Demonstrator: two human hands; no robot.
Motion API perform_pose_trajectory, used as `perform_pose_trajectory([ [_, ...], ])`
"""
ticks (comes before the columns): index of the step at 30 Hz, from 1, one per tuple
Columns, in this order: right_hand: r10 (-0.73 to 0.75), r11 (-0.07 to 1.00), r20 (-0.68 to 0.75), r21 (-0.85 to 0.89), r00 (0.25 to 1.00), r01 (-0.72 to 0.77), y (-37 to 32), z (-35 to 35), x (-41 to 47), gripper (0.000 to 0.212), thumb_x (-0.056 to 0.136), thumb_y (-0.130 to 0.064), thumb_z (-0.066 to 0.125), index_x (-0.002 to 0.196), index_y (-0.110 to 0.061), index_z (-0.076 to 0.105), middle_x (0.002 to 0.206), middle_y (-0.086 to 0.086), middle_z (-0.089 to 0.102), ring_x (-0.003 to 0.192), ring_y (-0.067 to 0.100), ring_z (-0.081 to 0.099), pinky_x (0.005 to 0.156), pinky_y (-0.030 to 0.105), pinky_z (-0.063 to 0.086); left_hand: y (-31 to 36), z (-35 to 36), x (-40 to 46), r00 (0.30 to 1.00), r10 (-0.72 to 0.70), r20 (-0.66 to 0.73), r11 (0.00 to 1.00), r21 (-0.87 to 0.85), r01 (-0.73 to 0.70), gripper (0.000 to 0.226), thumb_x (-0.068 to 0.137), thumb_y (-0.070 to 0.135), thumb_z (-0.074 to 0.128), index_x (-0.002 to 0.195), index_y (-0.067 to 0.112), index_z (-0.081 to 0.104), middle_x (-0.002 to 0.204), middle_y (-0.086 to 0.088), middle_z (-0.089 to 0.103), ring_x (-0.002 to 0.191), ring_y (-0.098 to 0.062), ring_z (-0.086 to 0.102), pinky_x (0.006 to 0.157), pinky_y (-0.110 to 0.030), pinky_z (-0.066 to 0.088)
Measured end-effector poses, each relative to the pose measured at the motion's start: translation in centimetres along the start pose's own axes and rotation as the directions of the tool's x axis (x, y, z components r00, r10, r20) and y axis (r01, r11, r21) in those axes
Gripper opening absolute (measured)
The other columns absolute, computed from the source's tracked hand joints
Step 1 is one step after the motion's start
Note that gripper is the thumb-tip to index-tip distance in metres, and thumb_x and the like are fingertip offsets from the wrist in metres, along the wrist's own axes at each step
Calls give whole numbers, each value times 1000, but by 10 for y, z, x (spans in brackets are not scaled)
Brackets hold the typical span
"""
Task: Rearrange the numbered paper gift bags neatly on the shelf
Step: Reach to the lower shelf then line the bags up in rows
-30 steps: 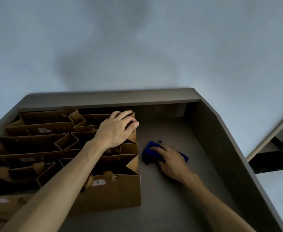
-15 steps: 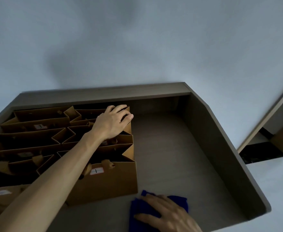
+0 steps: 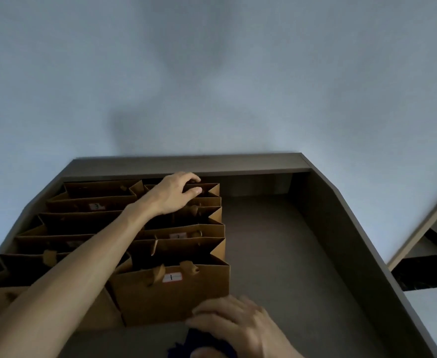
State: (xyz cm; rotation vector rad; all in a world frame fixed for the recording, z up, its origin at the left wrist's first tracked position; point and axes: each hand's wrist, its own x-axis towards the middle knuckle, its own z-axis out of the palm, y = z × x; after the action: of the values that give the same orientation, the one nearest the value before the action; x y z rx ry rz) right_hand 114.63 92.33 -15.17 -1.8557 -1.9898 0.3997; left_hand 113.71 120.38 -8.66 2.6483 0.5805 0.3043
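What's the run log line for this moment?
left hand: resting on rear paper gift bag | right hand: on blue cloth, front of shelf | bags: upright

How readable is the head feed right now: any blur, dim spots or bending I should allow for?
Head view: dim overall, a soft shadow on the wall; the right hand over the blue cloth is smeared by motion blur; the left hand on the back bag's rim is sharp; label on the front bag reads 1; the shelf edges bow from the wide lens.
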Motion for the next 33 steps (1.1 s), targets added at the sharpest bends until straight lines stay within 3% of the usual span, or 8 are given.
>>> perform_pose_trajectory([
  [2,-90,996,-346,-35,934,83,1,-19,-2,30,103,-50,42,127,-38,55,131,-18,55,121,-3,52,99,21,47,-15,-13,-8,1000,-8,11,1000,17,8,33,97,37,51,128,27,54,130,3,57,116,-15,54,92,-33,46],
  [5,-59,998,-503,-57,862,35,11,-44,20,30,101,-43,48,123,-29,60,122,-15,60,112,0,56,89,23,52,-32,-23,-21,998,-9,69,999,48,5,29,95,35,54,124,29,57,119,6,63,107,-11,59,92,-34,51],
  [7,-33,991,-481,-126,876,-32,17,-60,40,36,98,-46,47,128,-28,58,125,-13,59,113,3,52,90,26,52,-38,-26,-29,991,-14,130,997,73,5,31,95,36,55,125,29,55,116,10,62,103,-7,60,87,-28,50],
  [10,41,969,-318,-218,947,-115,23,-72,69,46,97,-51,50,138,-30,50,136,-10,55,120,7,43,99,28,41,-41,-25,-33,985,0,174,992,125,-22,32,95,37,55,126,31,54,114,15,61,100,1,58,84,-21,46],
  [15,30,917,-154,-389,988,-89,27,-69,104,37,97,-40,56,131,-25,57,132,-1,58,120,20,47,104,40,40,-38,-17,-29,975,43,219,978,192,-86,25,94,27,57,118,35,58,109,15,61,97,2,57,87,-29,52],
  [19,0,900,-180,-429,984,-78,34,-66,112,20,98,-29,57,115,-22,64,118,1,63,109,22,55,95,44,47,-35,-10,-25,975,86,203,963,233,-133,19,95,22,55,108,33,64,103,13,64,92,0,60,85,-32,54],
  [24,12,890,-220,-442,976,-111,50,-78,100,16,96,-27,59,111,-22,63,117,-1,64,107,21,56,91,40,48,-11,-2,-12,972,171,160,951,231,-206,21,95,20,55,110,31,66,103,13,67,91,1,59,83,-27,53],
  [33,264,819,-238,-457,935,-348,106,-142,28,17,97,-28,58,113,-28,64,118,-8,63,113,13,58,92,34,50,76,45,54,939,316,134,930,152,-335,21,94,20,55,110,28,66,106,5,69,98,-12,62,85,-39,53],
])
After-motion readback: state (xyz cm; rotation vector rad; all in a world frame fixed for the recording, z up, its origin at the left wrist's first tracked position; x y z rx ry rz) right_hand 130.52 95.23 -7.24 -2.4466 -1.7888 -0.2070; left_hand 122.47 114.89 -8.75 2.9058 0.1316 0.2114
